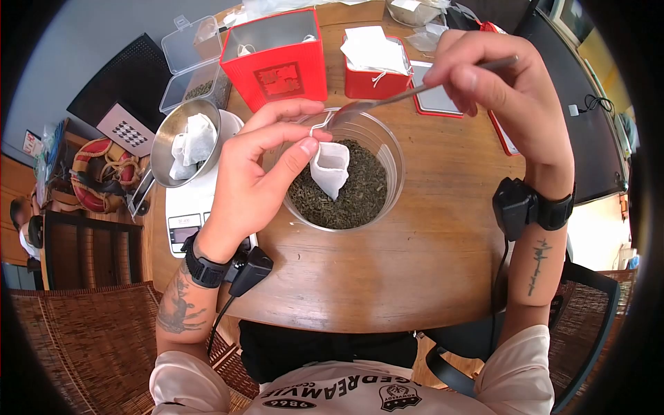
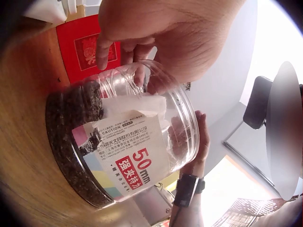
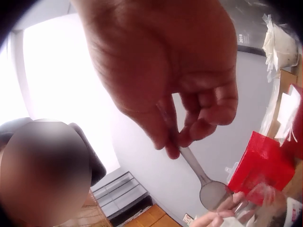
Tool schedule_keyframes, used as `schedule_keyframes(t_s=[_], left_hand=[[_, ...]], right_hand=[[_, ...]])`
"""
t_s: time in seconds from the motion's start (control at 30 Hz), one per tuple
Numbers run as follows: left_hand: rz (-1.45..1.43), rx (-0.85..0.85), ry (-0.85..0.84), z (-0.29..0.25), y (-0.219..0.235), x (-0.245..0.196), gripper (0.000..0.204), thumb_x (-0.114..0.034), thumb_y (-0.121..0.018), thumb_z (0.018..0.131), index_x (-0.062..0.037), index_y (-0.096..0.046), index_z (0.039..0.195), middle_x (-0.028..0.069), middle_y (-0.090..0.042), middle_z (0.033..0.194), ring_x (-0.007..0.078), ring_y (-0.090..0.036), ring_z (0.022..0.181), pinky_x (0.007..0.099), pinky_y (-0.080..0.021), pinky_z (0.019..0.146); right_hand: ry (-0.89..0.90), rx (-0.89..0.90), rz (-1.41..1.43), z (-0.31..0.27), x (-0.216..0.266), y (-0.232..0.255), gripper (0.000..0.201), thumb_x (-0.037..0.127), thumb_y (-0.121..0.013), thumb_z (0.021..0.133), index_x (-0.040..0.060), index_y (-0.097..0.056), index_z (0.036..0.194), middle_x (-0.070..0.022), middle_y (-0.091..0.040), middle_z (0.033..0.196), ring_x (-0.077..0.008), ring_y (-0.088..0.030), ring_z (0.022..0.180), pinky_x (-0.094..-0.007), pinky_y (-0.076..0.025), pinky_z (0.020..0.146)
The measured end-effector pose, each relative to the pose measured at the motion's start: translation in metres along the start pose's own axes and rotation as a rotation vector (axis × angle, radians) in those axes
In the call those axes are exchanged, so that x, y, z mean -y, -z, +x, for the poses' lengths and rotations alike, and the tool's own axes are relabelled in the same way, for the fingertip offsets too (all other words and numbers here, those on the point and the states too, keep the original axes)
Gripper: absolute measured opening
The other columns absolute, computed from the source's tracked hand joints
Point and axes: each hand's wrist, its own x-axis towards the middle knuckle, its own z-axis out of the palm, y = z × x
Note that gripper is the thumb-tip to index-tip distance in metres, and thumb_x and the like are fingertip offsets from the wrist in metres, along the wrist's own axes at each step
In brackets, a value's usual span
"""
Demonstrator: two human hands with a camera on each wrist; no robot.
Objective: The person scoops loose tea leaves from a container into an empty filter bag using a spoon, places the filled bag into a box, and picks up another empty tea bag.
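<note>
My left hand pinches a small white mesh tea bag by its top edge and string. The bag hangs with its mouth open over a clear round plastic tub. Dried tea leaves cover the tub's bottom. Up at the right, my right hand grips the handle of a metal spoon between thumb and fingers. The spoon slants down leftward, its bowl close to the bag's mouth. In the right wrist view, the spoon bowl is near the left fingertips.
A metal pan with filled tea bags sits on a white scale at left. Behind the tub stand an open red box and a smaller red box with white bags. A clear hinged container stands at back left.
</note>
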Motion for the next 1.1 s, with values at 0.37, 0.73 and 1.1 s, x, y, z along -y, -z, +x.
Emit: schedule_keyframes(t_s=[0.37, 0.73, 1.1], left_hand=[[0.035, -0.004, -0.005, 0.001, 0.000, -0.002, 0.016, -0.011, -0.066, 0.096, -0.0001, -0.076, 0.103, 0.0136, -0.066, 0.126, 0.0236, -0.061, 0.119, 0.0359, -0.045, 0.103], [0.055, -0.015, 0.029, -0.001, -0.001, -0.003, 0.016, -0.011, -0.064, 0.097, -0.0011, -0.076, 0.101, 0.0132, -0.067, 0.125, 0.0246, -0.062, 0.117, 0.0366, -0.045, 0.102], [0.047, -0.004, 0.034, -0.001, -0.001, -0.004, 0.016, -0.011, -0.064, 0.097, -0.0015, -0.076, 0.102, 0.0137, -0.067, 0.124, 0.0249, -0.062, 0.117, 0.0368, -0.046, 0.102]], right_hand=[[-0.155, 0.083, -0.294, 0.002, -0.006, -0.040, 0.007, 0.004, -0.068, 0.094, -0.0009, -0.064, 0.097, -0.0003, -0.063, 0.079, -0.0075, -0.063, 0.081, -0.0241, -0.050, 0.073], [-0.503, 0.068, 0.306, 0.010, -0.038, -0.042, 0.030, 0.028, -0.059, 0.103, 0.0046, -0.065, 0.084, 0.0015, -0.054, 0.061, -0.0045, -0.047, 0.053, -0.0207, -0.034, 0.049], [-0.547, 0.053, 0.701, 0.008, -0.060, -0.030, 0.031, 0.029, -0.060, 0.100, 0.0038, -0.067, 0.084, -0.0036, -0.057, 0.056, -0.0087, -0.045, 0.041, -0.0226, -0.036, 0.043]])
